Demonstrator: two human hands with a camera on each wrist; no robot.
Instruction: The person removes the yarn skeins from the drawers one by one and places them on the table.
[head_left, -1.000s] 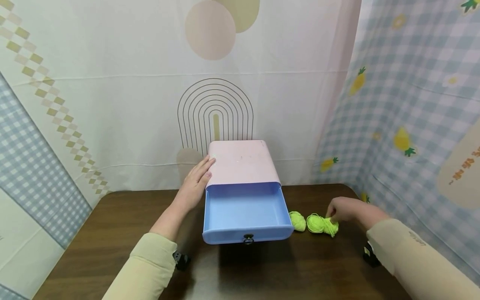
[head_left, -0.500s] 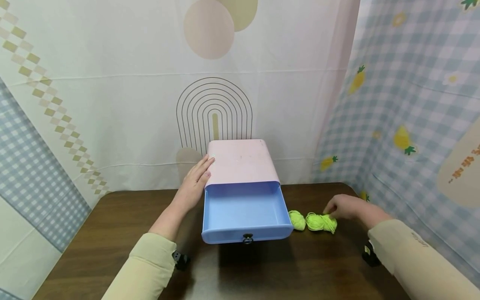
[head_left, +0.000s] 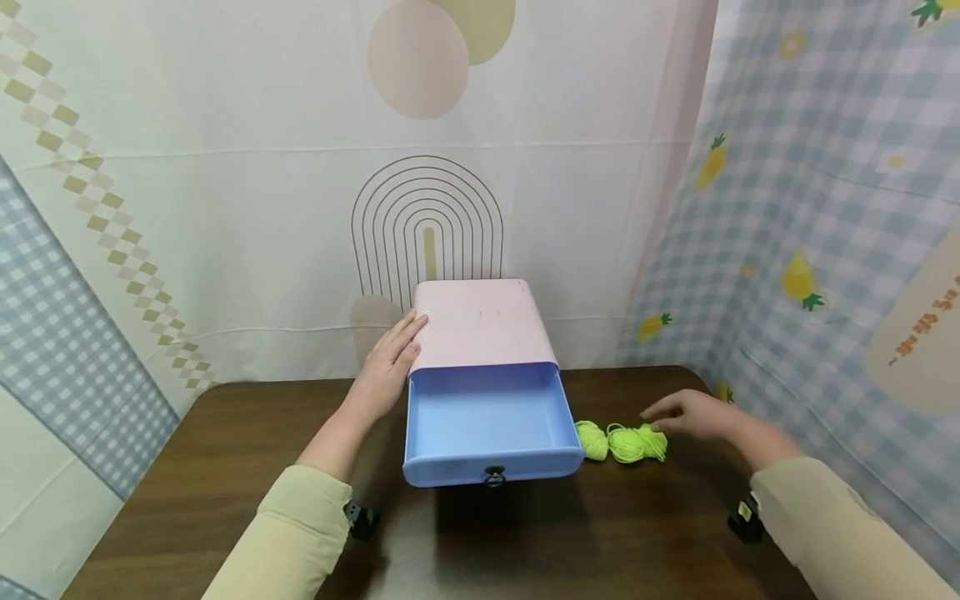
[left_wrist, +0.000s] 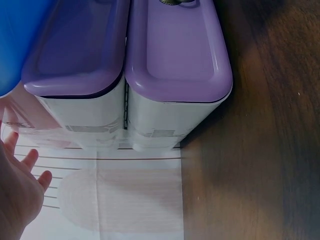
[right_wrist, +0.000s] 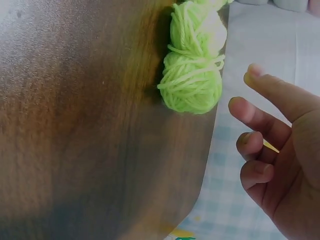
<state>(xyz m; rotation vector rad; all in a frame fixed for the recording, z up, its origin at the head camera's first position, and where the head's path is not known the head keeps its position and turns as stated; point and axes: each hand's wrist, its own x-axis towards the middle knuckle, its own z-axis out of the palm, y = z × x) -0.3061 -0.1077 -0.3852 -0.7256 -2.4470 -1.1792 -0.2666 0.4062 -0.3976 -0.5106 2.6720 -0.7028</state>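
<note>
A small drawer cabinet [head_left: 483, 325] with a pink top stands at the back of the table. Its blue top drawer [head_left: 491, 412] is pulled out, the bare inner floor showing. My left hand [head_left: 384, 367] rests against the cabinet's upper left edge, fingers extended onto the pink top. Right of the drawer lie bright green yarn balls in a row: one [head_left: 592, 440] beside the drawer's wall, another bundle [head_left: 636, 443] further right. Just beyond that bundle hovers my right hand [head_left: 693, 414], fingers loosely bent. In the right wrist view this hand is apart from the yarn [right_wrist: 192, 82].
Two purple drawers [left_wrist: 180, 55] are pushed in below the blue one, as the left wrist view shows. Under everything is a dark wooden table [head_left: 247, 450]. Patterned cloth [head_left: 300, 250] hangs behind it, with checked cloth [head_left: 787, 208] close on the right.
My right hand has released the right yarn bundle, its fingers spreading away from it. The yarn has shifted slightly left. My left hand stays on the cabinet.
</note>
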